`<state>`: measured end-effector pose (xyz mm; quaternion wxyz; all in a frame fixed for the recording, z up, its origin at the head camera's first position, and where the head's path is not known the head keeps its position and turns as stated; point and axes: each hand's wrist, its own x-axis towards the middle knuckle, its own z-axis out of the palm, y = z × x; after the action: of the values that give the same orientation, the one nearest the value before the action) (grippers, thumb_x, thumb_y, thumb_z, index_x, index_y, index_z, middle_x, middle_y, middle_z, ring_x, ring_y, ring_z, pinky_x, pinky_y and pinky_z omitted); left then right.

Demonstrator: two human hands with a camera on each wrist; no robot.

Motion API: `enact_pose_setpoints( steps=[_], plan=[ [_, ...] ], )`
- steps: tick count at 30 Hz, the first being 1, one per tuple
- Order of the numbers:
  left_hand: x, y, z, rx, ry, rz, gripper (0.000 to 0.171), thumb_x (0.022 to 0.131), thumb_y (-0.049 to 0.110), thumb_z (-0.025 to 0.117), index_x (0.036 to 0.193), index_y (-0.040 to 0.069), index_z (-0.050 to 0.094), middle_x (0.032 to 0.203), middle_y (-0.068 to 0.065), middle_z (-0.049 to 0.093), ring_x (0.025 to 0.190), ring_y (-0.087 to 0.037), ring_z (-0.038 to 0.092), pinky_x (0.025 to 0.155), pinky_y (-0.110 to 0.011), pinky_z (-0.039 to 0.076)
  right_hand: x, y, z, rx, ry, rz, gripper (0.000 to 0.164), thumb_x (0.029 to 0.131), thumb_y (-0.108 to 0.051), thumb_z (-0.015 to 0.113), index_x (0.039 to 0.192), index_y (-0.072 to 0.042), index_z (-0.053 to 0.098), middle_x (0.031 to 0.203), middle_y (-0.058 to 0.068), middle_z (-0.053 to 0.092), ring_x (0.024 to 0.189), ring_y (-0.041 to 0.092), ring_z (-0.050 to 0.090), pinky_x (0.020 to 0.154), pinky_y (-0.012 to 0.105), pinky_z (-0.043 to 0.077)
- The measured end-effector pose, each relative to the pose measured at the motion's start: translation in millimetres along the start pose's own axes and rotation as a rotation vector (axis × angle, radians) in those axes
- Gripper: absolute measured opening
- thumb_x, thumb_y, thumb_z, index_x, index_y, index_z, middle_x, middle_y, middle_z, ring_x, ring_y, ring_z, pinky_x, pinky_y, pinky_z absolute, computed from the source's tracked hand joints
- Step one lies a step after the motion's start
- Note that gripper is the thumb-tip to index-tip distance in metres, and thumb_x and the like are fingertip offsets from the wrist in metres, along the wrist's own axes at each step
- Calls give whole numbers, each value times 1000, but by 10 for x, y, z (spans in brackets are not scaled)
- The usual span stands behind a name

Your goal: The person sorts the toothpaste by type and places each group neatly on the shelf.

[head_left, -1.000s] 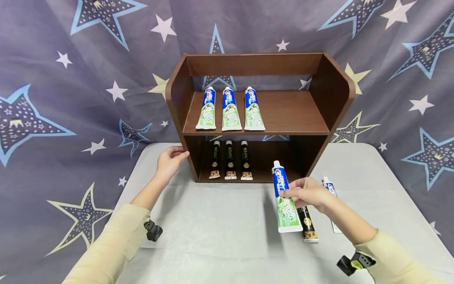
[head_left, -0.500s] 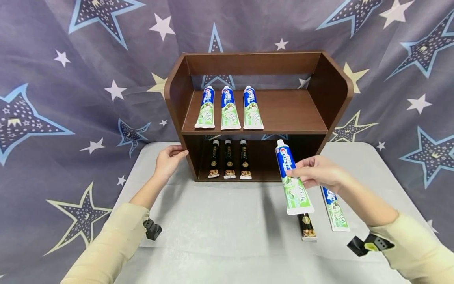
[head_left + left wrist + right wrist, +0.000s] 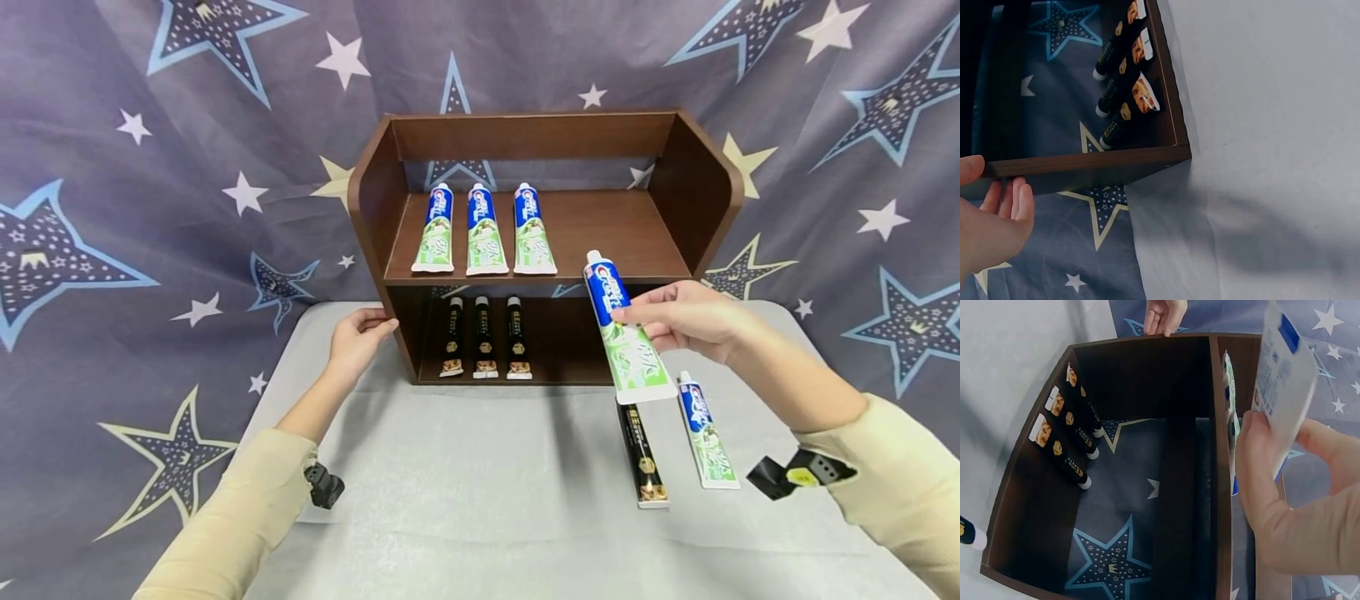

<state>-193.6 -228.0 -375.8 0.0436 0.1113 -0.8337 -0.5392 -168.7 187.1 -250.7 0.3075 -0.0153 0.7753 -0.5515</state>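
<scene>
Pinched the tube [image 3: 626, 350] near mid-length in the right hand [image 3: 693, 317], with the thumb across its printed face and the fingers behind; held it tilted in the air before the shelf [image 3: 615, 225], with the cap end jutting above the thumb and the flat end hanging below. Gripped the shelf's side panel by its front edge between thumb and fingers of the left hand [image 3: 362, 337].

A purple-grey, star-printed fabric backdrop [image 3: 225, 108] hangs creased behind and beside a pale-covered bench [image 3: 465, 475] with soft shadows [image 3: 572, 442].
</scene>
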Motion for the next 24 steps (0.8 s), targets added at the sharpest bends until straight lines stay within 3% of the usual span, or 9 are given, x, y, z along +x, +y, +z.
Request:
enact_pose_setpoints(
  steps=[6, 8, 14, 18, 24],
  plan=[
    [-26, 26, -4, 8, 5, -7, 38, 93, 22, 61, 120, -3, 59, 103, -8, 66, 79, 1, 57, 73, -12, 47, 47, -180, -7, -15, 31, -6, 38, 96, -26, 58, 119, 3, 52, 73, -10, 70, 63, 1, 64, 66, 19, 56],
    [-26, 26, -8, 9, 5, -9, 38, 93, 23, 61, 120, -3, 59, 103, -8, 66, 79, 1, 57, 74, -13, 47, 66, -242, -1, -10, 43, -11, 43, 95, -27, 58, 122, 6, 49, 72, -9, 69, 63, 1, 64, 66, 20, 57],
    [-18, 12, 6, 6, 9, -24, 37, 92, 22, 62, 120, -2, 60, 103, -7, 65, 76, 5, 55, 72, -12, 47, 181, -398, -22, 51, 98, -11, 36, 94, -30, 61, 111, 0, 54, 73, -9, 68, 62, 2, 61, 66, 20, 55],
    [-18, 16, 17, 14, 3, -30, 37, 92, 23, 62, 121, -1, 60, 107, -10, 65, 78, 4, 55, 72, -12, 46, 291, -477, -69, 158, 120, -6, 32, 93, -31, 63, 109, -6, 51, 75, -8, 68, 67, 4, 63, 68, 21, 55],
    [-17, 28, 16, 13, -3, -37, 37, 93, 23, 61, 122, -1, 60, 114, -14, 65, 80, 3, 56, 75, -13, 47, 485, -596, -112, 262, 171, 24, 57, 91, -30, 64, 134, -5, 37, 85, -5, 64, 77, 7, 63, 71, 22, 56]
  ],
)
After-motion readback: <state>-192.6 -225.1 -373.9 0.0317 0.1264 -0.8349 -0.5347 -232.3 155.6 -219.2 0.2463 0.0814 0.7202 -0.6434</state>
